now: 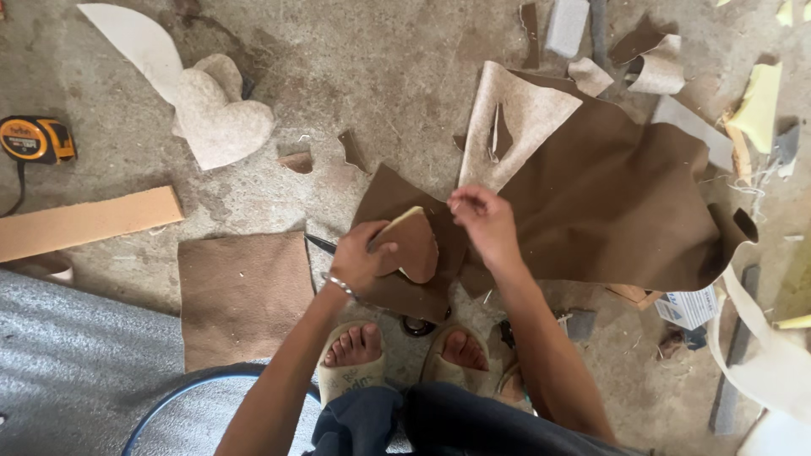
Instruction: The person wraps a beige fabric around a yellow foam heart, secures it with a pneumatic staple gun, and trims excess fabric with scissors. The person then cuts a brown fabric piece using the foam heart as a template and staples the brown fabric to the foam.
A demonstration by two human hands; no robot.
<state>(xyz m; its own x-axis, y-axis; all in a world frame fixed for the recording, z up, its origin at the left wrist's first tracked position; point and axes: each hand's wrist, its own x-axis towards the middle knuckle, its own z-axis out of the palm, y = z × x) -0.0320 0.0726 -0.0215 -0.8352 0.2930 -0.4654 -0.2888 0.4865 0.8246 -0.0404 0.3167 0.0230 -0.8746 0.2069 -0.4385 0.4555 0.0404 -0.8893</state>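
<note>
**Heart-shaped piece held over brown sheet: risks and finger positions**

Landmark for all placings: the heart-shaped brown piece [411, 247], held above the concrete floor [380, 93].

1. Tape measure [35, 138], orange and black, lay far left of the heart piece and higher in the frame. No part in the work at hand.
2. Wooden strip [84, 221] lay well left of the heart piece, flat on the floor.
3. Padded heart form [218, 114], pale grey, sat up and left of the heart piece, well apart from it.
4. Brown rectangle [243, 295] lay just left of and below the heart piece.
5. Left hand [359, 257] was closed on the left lobe of the heart piece, fingers curled tight round its edge. A dark pointed tool [321, 244] showed just left of this hand; whether the hand gripped it could not be told.
6. Heart piece: tilted, its pale edge uppermost, between both hands and over the large brown sheet [608, 203].
7. Right hand [483, 221] stood just right of the heart piece, fingertips [460, 203] pinched narrow at its upper right edge, seemingly on the covering material.

Judged risks: the pinch could slip and let the covering wrinkle or sit crooked on the heart piece; the pointed tool, close to the left wrist and to the bare toes [355, 344] below, could prick skin if the heart piece shifted.
</note>
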